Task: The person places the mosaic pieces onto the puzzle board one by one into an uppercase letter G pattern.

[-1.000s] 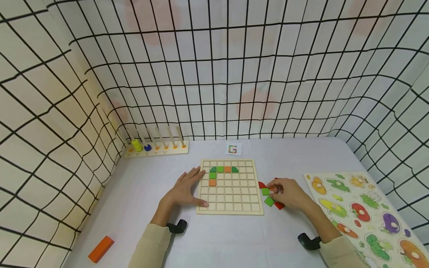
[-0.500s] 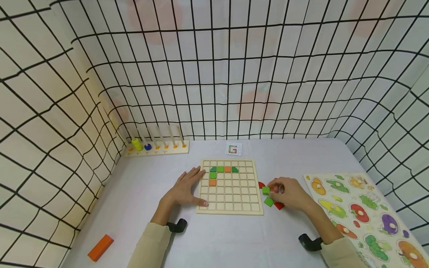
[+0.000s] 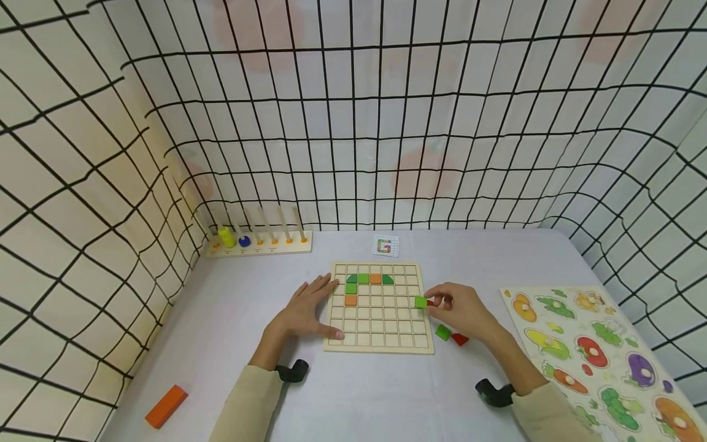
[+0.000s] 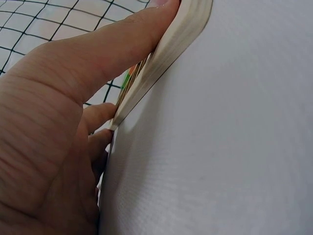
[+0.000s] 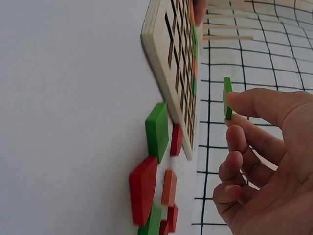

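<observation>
While your left hand lies flat along the grid board's left edge | your right hand pinches a green tile over its right edge | open cells lie leftward.

Green tile now lifted boardward, apparently.
</observation>
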Demonstrator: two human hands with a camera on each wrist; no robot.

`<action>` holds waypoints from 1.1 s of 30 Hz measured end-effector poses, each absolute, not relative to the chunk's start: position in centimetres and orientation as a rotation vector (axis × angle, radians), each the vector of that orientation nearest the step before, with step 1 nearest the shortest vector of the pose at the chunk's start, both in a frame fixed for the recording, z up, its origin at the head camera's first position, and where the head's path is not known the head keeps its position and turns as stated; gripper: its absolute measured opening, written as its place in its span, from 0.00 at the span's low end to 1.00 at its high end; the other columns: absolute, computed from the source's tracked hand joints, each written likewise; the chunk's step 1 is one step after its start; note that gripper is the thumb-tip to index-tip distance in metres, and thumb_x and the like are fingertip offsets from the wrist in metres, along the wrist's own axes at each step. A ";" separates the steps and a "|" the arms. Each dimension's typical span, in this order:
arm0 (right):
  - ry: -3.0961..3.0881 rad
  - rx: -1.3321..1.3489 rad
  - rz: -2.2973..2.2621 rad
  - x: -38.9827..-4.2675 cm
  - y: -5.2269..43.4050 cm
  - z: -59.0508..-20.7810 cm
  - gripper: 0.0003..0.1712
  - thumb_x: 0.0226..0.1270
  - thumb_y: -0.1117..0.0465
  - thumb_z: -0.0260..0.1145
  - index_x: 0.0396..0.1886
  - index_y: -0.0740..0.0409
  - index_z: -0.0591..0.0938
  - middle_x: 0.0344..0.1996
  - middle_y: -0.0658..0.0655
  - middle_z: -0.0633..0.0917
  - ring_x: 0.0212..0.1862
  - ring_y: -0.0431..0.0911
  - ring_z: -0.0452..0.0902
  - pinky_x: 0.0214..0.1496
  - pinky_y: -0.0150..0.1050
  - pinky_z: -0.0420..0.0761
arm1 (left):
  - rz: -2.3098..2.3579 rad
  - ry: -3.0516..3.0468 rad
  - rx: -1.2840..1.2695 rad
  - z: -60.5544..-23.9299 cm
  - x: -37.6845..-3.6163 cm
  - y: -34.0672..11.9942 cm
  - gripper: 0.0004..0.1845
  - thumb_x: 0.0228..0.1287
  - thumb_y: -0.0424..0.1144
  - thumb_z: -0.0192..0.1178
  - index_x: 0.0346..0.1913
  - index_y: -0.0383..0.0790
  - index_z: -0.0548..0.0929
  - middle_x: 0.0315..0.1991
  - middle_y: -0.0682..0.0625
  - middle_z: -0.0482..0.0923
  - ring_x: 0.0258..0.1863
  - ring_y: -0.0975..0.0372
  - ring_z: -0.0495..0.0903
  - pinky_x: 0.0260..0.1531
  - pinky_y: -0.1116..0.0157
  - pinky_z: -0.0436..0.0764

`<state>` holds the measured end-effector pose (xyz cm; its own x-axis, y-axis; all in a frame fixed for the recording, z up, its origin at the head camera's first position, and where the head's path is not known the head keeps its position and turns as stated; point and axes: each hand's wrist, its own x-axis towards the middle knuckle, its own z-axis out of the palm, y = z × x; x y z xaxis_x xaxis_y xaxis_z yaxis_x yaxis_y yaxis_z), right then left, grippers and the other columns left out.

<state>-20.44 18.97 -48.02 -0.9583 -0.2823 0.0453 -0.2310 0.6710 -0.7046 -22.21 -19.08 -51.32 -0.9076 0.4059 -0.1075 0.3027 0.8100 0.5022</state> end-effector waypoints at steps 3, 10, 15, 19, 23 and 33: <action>2.789 -0.456 -1.202 -20.6 17.9 -47.8 0.12 0.64 0.64 0.73 0.48 0.56 0.88 0.31 0.50 0.80 0.33 0.44 0.70 0.29 0.31 0.70 | 0.727 2.785 0.554 -51.2 -22.2 -19.1 0.67 0.39 0.70 0.77 0.83 0.53 0.57 0.85 0.50 0.48 0.85 0.54 0.44 0.83 0.48 0.41; 2.736 -0.500 -1.242 -20.7 15.4 -47.9 0.12 0.63 0.64 0.73 0.47 0.54 0.89 0.31 0.49 0.80 0.30 0.43 0.69 0.29 0.31 0.68 | 0.741 2.779 0.563 -51.1 -22.1 -19.2 0.67 0.39 0.70 0.78 0.83 0.51 0.57 0.85 0.49 0.48 0.85 0.52 0.44 0.83 0.47 0.42; 2.718 -0.511 -1.230 -21.0 13.6 -48.3 0.12 0.63 0.62 0.74 0.47 0.52 0.89 0.31 0.46 0.80 0.30 0.42 0.70 0.29 0.31 0.70 | 0.728 2.775 0.565 -51.0 -22.1 -19.2 0.67 0.39 0.70 0.78 0.83 0.51 0.57 0.85 0.49 0.48 0.85 0.52 0.44 0.83 0.47 0.41; 2.704 -0.541 -1.231 -21.1 12.2 -48.6 0.12 0.63 0.61 0.75 0.46 0.52 0.90 0.30 0.46 0.81 0.29 0.42 0.70 0.29 0.31 0.69 | 0.716 2.776 0.563 -51.0 -22.2 -19.2 0.67 0.40 0.69 0.78 0.83 0.51 0.57 0.85 0.49 0.48 0.85 0.53 0.44 0.83 0.48 0.41; 2.692 -0.565 -1.230 -21.3 11.0 -49.0 0.12 0.62 0.61 0.76 0.46 0.51 0.90 0.29 0.45 0.81 0.29 0.42 0.70 0.29 0.30 0.69 | 0.699 2.783 0.549 -51.2 -22.2 -19.1 0.67 0.40 0.70 0.77 0.83 0.52 0.57 0.85 0.50 0.47 0.85 0.54 0.44 0.83 0.49 0.41; 2.647 -0.580 -1.245 -21.5 8.5 -49.6 0.09 0.63 0.61 0.76 0.44 0.51 0.89 0.29 0.46 0.80 0.31 0.42 0.71 0.31 0.30 0.71 | 0.679 2.792 0.557 -51.3 -22.4 -19.2 0.66 0.40 0.71 0.76 0.83 0.53 0.56 0.85 0.50 0.47 0.85 0.54 0.44 0.83 0.48 0.42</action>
